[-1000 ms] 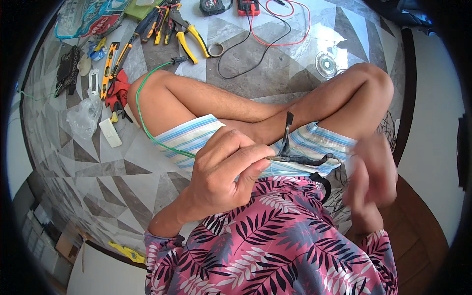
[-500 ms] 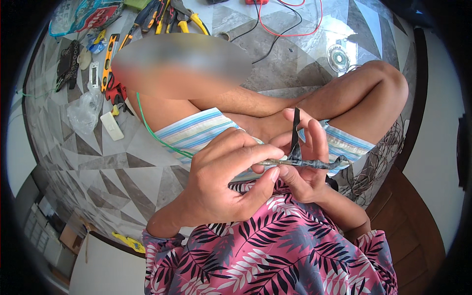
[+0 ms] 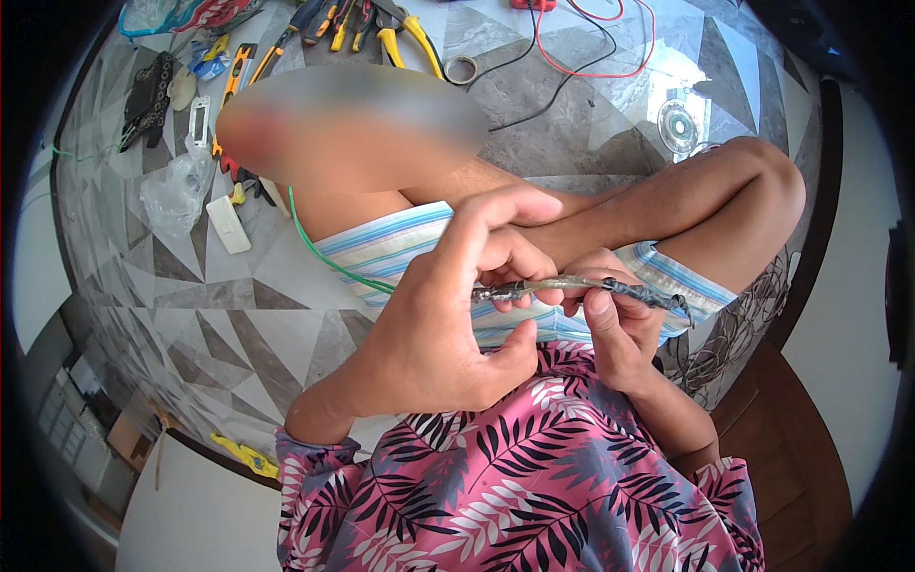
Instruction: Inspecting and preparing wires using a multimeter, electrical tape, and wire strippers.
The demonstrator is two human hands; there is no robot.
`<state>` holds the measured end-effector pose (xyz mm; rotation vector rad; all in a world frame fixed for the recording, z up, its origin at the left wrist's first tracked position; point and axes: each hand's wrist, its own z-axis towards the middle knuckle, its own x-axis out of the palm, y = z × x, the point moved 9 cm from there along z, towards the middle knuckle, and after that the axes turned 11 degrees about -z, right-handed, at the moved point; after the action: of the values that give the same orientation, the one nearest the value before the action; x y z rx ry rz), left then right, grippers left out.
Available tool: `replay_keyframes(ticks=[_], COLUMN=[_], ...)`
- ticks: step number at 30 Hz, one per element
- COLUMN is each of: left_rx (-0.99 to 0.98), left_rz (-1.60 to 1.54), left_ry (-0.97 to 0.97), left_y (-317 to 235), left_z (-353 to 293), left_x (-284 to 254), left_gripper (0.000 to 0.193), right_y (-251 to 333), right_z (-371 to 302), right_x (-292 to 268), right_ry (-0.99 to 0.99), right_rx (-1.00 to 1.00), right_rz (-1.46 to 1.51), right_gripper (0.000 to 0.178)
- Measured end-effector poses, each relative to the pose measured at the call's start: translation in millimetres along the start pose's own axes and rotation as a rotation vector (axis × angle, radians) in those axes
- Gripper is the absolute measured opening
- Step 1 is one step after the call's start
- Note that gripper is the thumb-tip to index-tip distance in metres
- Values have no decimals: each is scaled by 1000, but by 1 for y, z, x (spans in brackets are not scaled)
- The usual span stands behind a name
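Observation:
My right hand (image 3: 624,329) pinches a thin wire (image 3: 567,282) between thumb and fingers, beside a stretch wound in black tape (image 3: 639,291) whose end is hooked. Another dark taped stretch of it (image 3: 500,291) lies within the curled lower fingers of my left hand (image 3: 438,296). The left thumb and forefinger are spread wide apart. From behind that hand a green wire (image 3: 329,263) runs over the striped shorts (image 3: 386,248). Part of the wire is hidden by the left palm.
Crossed bare legs (image 3: 705,195) lie before me; a blurred oval covers part of them. Pliers (image 3: 415,43), a tape roll (image 3: 461,70), an orange level (image 3: 233,76), a white switch plate (image 3: 229,225) and a plastic bag (image 3: 174,197) lie beyond. Tangled wires (image 3: 724,348) are at right.
The left thumb and forefinger have come apart from the wire. A strip of black tape that stood up from it no longer shows. My right hand has shifted slightly right; the view has shifted too.

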<state>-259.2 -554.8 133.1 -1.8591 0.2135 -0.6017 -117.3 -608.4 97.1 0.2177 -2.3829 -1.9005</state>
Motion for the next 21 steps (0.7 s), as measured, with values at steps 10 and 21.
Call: replay_keyframes(ticks=[10,21], left_rx=[381,564], left_rz=[673,645], left_ry=[-114,62], left_y=[15,37], left_z=[19,0], left_x=[18,37], left_gripper=[13,19], right_y=[-49,65], right_z=[-23,5], right_x=[9,-45], right_ry=[-77,-30], right_rx=[387,-36], right_rz=[92,-1105], right_gripper=[35,7])
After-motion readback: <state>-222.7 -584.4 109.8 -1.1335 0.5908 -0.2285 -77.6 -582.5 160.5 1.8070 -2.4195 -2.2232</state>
